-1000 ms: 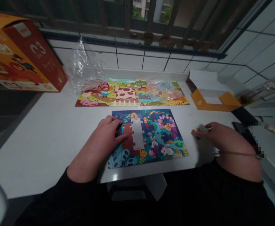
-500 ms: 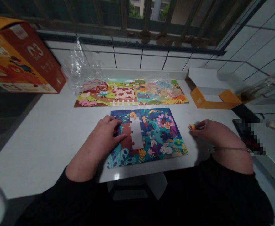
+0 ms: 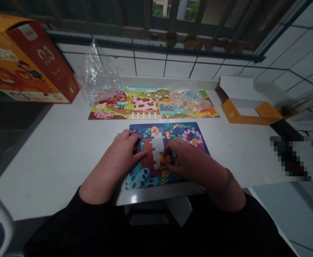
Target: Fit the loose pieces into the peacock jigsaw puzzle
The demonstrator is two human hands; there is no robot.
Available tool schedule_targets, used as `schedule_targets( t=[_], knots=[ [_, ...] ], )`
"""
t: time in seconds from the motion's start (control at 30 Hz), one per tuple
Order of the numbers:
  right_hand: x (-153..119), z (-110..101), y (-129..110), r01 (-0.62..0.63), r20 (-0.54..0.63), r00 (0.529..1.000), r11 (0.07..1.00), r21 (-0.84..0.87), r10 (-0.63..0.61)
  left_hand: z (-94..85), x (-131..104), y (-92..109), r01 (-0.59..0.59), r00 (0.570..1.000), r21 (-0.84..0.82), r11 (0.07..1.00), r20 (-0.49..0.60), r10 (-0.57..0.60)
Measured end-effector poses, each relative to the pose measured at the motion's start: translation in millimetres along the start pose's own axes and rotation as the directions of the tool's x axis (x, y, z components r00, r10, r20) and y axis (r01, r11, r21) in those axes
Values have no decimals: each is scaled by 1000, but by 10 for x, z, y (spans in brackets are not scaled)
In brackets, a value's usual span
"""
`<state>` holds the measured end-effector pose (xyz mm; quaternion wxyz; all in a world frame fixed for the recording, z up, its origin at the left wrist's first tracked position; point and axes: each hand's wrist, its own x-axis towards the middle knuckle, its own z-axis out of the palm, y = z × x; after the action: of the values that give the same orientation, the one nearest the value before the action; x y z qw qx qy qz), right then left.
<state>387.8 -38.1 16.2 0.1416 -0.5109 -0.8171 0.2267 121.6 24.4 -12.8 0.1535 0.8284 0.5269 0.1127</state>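
Observation:
A dark blue animal puzzle [image 3: 145,180] lies on the white table, with a pale unfilled strip [image 3: 158,142] left of its middle. My left hand [image 3: 124,151] rests on the puzzle's left edge, thumb and fingers apart, holding nothing. Over the puzzle's middle, my right hand [image 3: 185,157] pinches an orange and teal puzzle piece [image 3: 165,158] at the lower right of the strip. The right fingers hide part of that piece and the puzzle beneath.
Behind lie a farm puzzle [image 3: 145,104] and another colourful puzzle [image 3: 207,111] under clear plastic [image 3: 184,96]. More crumpled plastic [image 3: 93,78] stands beside a big orange box [image 3: 46,67]. An open orange box [image 3: 252,116] sits at the back right.
My right hand has moved left from the bare table at the right to the puzzle's middle, carrying the piece. My left hand stays on the puzzle's left edge. The view has shifted slightly.

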Motion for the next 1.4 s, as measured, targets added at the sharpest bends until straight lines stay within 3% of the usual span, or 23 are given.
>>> schedule_targets(
  t=[0.3,0.53,0.8,0.9,1.03,1.1,1.4],
  knots=[
    [44,139,-13,10,55,998,1000,-2,-10,-13,-19,22,-5,1000,22,1000,12,5],
    [46,161,30,-8,2,1000,999,46,8,-2,-19,6,-17,1000,19,1000,9,17],
    [104,105,120,-106,-106,988,991,82,115,36,0,-49,-26,1000,-1,1000,2,26],
    [123,100,145,-166,-139,970,962,215,199,21,-5,-35,-26,1000,7,1000,6,26],
    [159,174,151,-237,-103,937,828,509,332,-8,-17,9,-16,1000,16,1000,7,16],
    [185,244,145,-237,-108,929,794,560,353,-19,-19,27,-9,1000,18,1000,12,8],
    [258,409,5,-231,-232,918,910,345,321,-12,-13,7,-19,1000,16,1000,22,19]
  ],
)
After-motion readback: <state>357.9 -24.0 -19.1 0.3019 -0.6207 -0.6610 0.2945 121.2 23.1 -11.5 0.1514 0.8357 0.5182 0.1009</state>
